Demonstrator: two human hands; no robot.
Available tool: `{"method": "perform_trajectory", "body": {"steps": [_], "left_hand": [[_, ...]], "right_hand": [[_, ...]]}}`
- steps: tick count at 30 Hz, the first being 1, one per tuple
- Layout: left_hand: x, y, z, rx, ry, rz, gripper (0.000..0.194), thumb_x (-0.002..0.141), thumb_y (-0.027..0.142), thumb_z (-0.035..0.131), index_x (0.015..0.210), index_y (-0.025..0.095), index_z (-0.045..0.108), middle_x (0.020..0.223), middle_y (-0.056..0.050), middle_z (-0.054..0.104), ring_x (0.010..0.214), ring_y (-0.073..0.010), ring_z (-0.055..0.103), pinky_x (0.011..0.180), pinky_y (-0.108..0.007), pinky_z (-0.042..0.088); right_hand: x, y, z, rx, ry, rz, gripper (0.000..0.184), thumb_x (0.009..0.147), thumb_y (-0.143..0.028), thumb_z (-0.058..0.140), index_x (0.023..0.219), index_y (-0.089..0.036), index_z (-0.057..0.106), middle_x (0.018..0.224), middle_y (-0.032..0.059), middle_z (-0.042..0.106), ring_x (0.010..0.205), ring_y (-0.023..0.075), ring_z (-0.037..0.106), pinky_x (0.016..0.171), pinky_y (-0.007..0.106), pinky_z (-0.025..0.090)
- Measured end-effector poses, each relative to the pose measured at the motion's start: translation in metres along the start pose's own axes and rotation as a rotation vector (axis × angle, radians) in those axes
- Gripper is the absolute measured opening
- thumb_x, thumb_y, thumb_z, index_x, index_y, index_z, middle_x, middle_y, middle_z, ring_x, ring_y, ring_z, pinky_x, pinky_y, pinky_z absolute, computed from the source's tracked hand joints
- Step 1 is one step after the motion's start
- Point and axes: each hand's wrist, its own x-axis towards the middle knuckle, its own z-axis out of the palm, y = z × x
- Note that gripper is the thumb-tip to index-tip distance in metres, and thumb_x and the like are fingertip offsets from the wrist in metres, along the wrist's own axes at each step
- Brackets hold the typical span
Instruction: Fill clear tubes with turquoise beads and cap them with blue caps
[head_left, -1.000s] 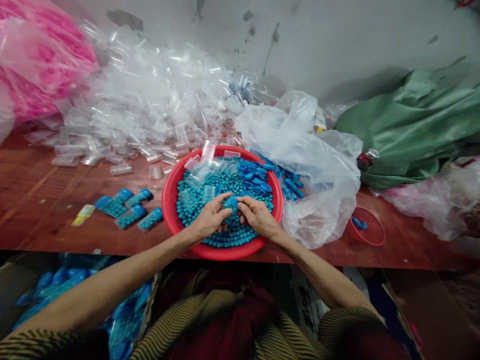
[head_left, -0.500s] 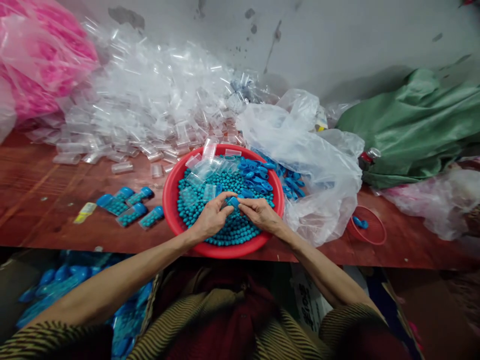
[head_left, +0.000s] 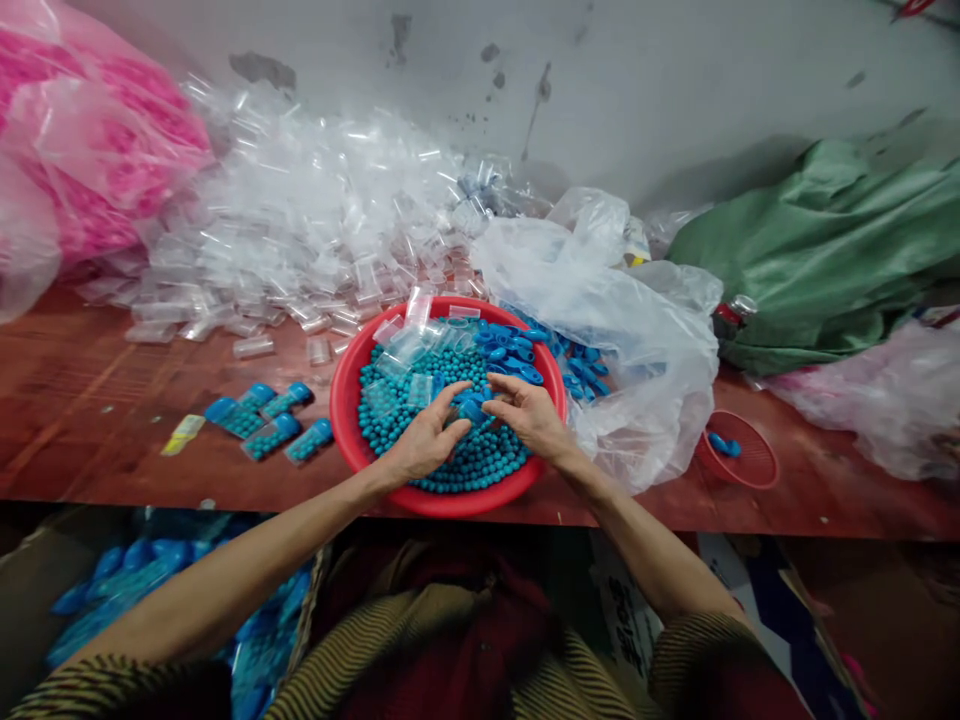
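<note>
My left hand [head_left: 427,438] is over the bowl, thumb and forefinger curved around a small blue-capped piece [head_left: 472,408]. The rest of that piece is hard to make out against the beads. My right hand [head_left: 529,412] is just to its right, thumb and forefinger spread, the thumb tip close to the blue piece; whether it touches cannot be told. Below both hands, the red bowl [head_left: 346,440] holds many turquoise beads [head_left: 472,470]. Clear plastic tubes [head_left: 409,345] lie on the beads at its back left, and blue caps [head_left: 514,345] at its back right.
Several bead-filled tubes with blue caps [head_left: 271,437] lie left of the bowl, near a yellow-white packet [head_left: 182,434]. Behind is a heap of clear tubes [head_left: 315,210]. To the right are a clear plastic bag [head_left: 637,350], a small red basket [head_left: 750,475] and a green sack [head_left: 817,250].
Both hands were pinching the blue-capped piece together. Now their fingers have spread, and the right fingers have drawn slightly away. The whole view has shifted a little.
</note>
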Motion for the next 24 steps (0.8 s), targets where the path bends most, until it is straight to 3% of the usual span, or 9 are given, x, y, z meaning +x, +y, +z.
{"method": "perform_trajectory", "body": {"steps": [2, 4, 6, 9, 12, 18, 24], "left_hand": [[-0.001, -0.001, 0.003, 0.013, 0.05, 0.019, 0.059, 0.083, 0.027, 0.049, 0.139, 0.023, 0.03, 0.066, 0.006, 0.045, 0.042, -0.0058, 0.041, 0.044, -0.021, 0.039], [0.0, -0.002, 0.005, -0.011, 0.077, 0.034, 0.06, 0.083, 0.028, 0.048, 0.14, 0.022, 0.031, 0.067, 0.005, 0.047, 0.045, -0.0068, 0.041, 0.047, -0.022, 0.04], [0.001, -0.004, 0.007, -0.056, 0.107, 0.054, 0.058, 0.08, 0.028, 0.051, 0.136, 0.019, 0.038, 0.074, 0.001, 0.054, 0.055, -0.0095, 0.048, 0.056, -0.024, 0.044], [0.004, -0.005, 0.007, -0.117, 0.159, 0.077, 0.054, 0.075, 0.028, 0.056, 0.126, 0.016, 0.047, 0.095, -0.004, 0.06, 0.079, -0.0138, 0.055, 0.076, -0.027, 0.045], [0.004, -0.002, 0.006, -0.151, 0.15, 0.047, 0.049, 0.074, 0.03, 0.058, 0.119, 0.014, 0.05, 0.098, -0.004, 0.06, 0.082, -0.0136, 0.054, 0.082, -0.028, 0.043], [0.0, 0.005, 0.011, -0.268, 0.172, -0.052, 0.033, 0.074, 0.034, 0.06, 0.1, 0.015, 0.053, 0.081, 0.001, 0.057, 0.07, -0.0107, 0.051, 0.067, -0.023, 0.041], [0.005, 0.001, 0.017, -0.046, 0.259, 0.026, 0.021, 0.077, 0.027, 0.052, 0.096, 0.017, 0.051, 0.074, 0.002, 0.052, 0.065, -0.0109, 0.047, 0.063, -0.023, 0.039]], "right_hand": [[-0.004, -0.002, 0.006, -0.172, 0.009, -0.136, 0.033, 0.084, -0.028, 0.054, 0.115, -0.018, 0.06, 0.102, 0.0076, 0.065, 0.085, 0.0188, 0.063, 0.081, 0.036, 0.052], [-0.01, -0.003, 0.012, -0.338, -0.047, -0.263, 0.038, 0.086, -0.03, 0.052, 0.121, -0.016, 0.056, 0.107, 0.0111, 0.063, 0.1, 0.0231, 0.06, 0.091, 0.041, 0.047], [-0.017, -0.004, 0.018, -0.464, -0.124, -0.305, 0.061, 0.082, -0.038, 0.059, 0.134, -0.012, 0.041, 0.119, 0.017, 0.056, 0.11, 0.0278, 0.055, 0.093, 0.044, 0.046], [-0.024, -0.006, 0.028, -0.613, -0.178, -0.233, 0.091, 0.073, -0.046, 0.067, 0.142, -0.008, 0.022, 0.127, 0.0244, 0.045, 0.111, 0.0339, 0.054, 0.085, 0.048, 0.049], [-0.026, -0.007, 0.039, -0.717, -0.1, -0.185, 0.082, 0.076, -0.046, 0.062, 0.138, -0.006, 0.028, 0.12, 0.0242, 0.049, 0.1, 0.0335, 0.058, 0.077, 0.047, 0.051], [-0.027, -0.004, 0.048, -0.815, -0.035, -0.247, 0.062, 0.074, -0.043, 0.059, 0.123, -0.009, 0.042, 0.108, 0.0175, 0.054, 0.088, 0.0287, 0.06, 0.067, 0.04, 0.052], [-0.024, -0.007, 0.048, -0.777, -0.082, -0.217, 0.071, 0.074, -0.039, 0.061, 0.131, -0.006, 0.034, 0.114, 0.0198, 0.052, 0.093, 0.0293, 0.059, 0.07, 0.04, 0.052]]}}
